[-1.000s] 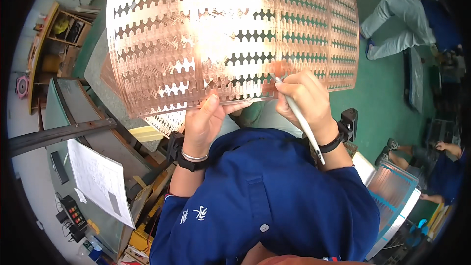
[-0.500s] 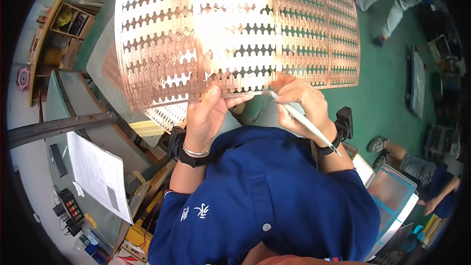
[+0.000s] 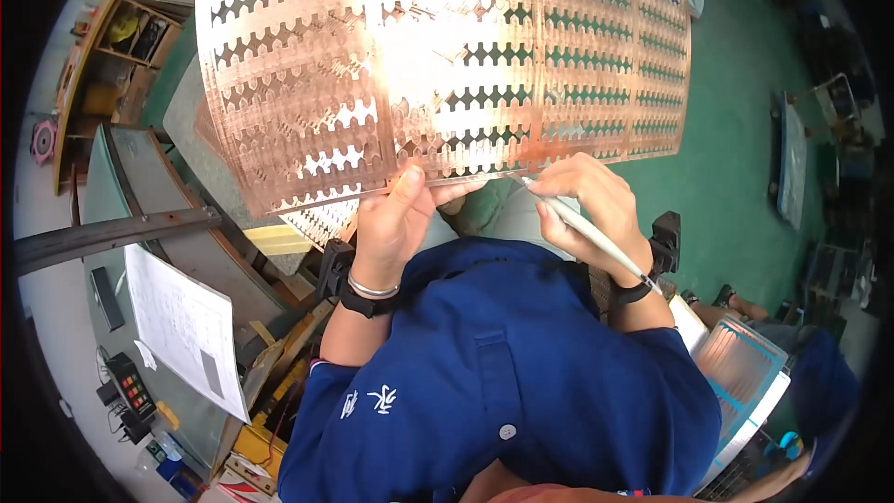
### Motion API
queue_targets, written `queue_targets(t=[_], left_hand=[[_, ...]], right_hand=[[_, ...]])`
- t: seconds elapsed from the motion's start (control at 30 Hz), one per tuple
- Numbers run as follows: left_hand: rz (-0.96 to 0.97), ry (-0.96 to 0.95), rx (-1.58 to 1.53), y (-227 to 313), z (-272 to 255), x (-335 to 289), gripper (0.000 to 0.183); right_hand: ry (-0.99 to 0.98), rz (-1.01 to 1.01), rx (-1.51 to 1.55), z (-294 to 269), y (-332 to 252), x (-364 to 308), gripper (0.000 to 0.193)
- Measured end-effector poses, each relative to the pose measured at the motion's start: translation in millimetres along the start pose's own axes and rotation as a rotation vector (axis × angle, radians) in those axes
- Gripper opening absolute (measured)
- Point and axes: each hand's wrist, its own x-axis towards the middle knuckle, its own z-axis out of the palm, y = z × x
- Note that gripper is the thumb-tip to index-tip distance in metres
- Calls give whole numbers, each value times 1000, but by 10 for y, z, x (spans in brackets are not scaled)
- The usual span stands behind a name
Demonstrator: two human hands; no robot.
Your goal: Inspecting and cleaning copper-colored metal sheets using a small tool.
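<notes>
A large copper-coloured perforated sheet [image 3: 372,84], with rows of wavy cut-outs, is raised in front of me and shines brightly in its middle. My left hand [image 3: 398,216] grips its near edge, the thumb on top and the fingers underneath. In my right hand [image 3: 596,214] is a slim white pen-like tool [image 3: 585,226], pinched between thumb and fingers. Its tip points at the sheet's near edge, right of my left hand; whether it touches I cannot tell. Part of another perforated sheet [image 3: 323,222] shows below the left corner.
To the left, printed paper [image 3: 182,326] lies on a bench beside a metal bar [image 3: 112,237] and a black device with coloured buttons [image 3: 130,387]. A wooden shelf [image 3: 140,37] stands at far left. At lower right is a blue-edged tray [image 3: 740,363], with a person [image 3: 824,382] close by.
The sheet has shifted slightly left and tilted. My right hand with the white tool has moved a little right. At right, the nearby person has moved, and the walking person's legs are mostly out of view.
</notes>
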Motion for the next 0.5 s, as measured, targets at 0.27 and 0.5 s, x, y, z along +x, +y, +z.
queue_targets(t=[0.27,0.5], left_hand=[[3,10,22,16,11,-17,20],[4,-24,-12,-2,30,-25,24]], right_hand=[[-142,-11,-24,-135,-63,1,34],[-163,-14,-39,-139,-61,19,37]])
